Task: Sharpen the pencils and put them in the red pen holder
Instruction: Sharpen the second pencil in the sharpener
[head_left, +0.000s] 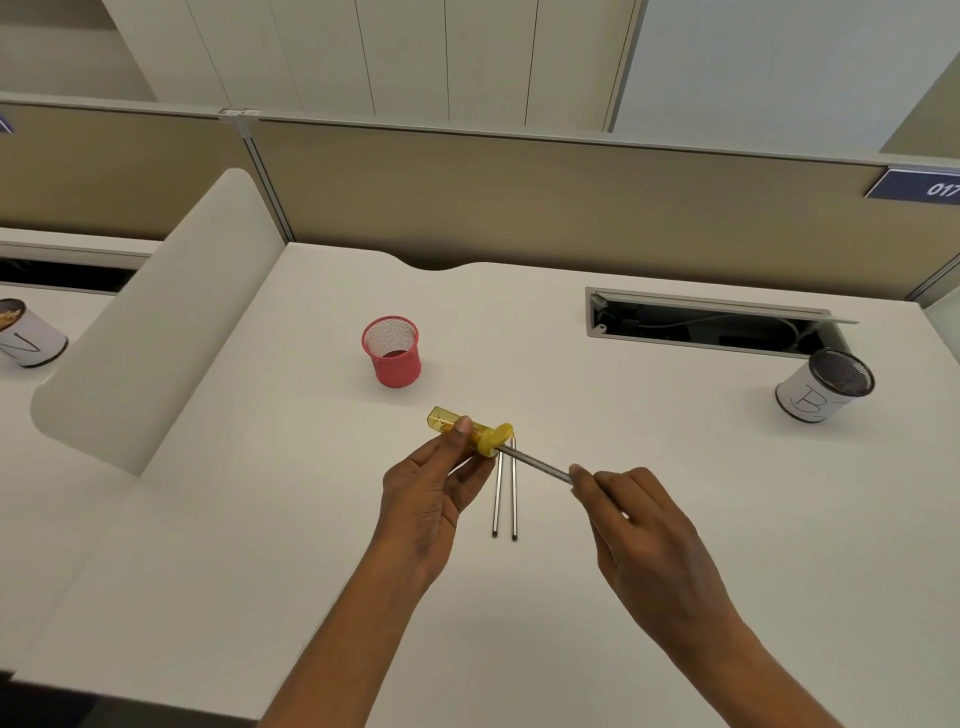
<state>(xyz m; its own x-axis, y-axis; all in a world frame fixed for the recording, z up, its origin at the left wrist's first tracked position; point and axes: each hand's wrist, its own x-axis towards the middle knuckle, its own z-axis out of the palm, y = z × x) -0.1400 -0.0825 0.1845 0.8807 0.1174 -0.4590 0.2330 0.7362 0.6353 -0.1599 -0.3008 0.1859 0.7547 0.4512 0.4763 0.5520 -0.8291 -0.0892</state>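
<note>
Presently, at the centre of the frame, the left hand (421, 499) has thumb and fingers curled round the translucent yellow cylindrical plastic sharpener (447, 420). The right hand (644, 525) pinches the slim grey pencil (540, 464) between thumb and fingertips, its tip inside the sharpener's cap end. To sharpen well, I would hold the pencil in line with the barrel, push lightly inward and roll it between the fingertips; a skewed angle risks snapping the lead. Two more grey pencils (497, 499) lie side by side on the white desk (675, 467) just below. The red mesh pen holder (395, 358) stands above and left.
</note>
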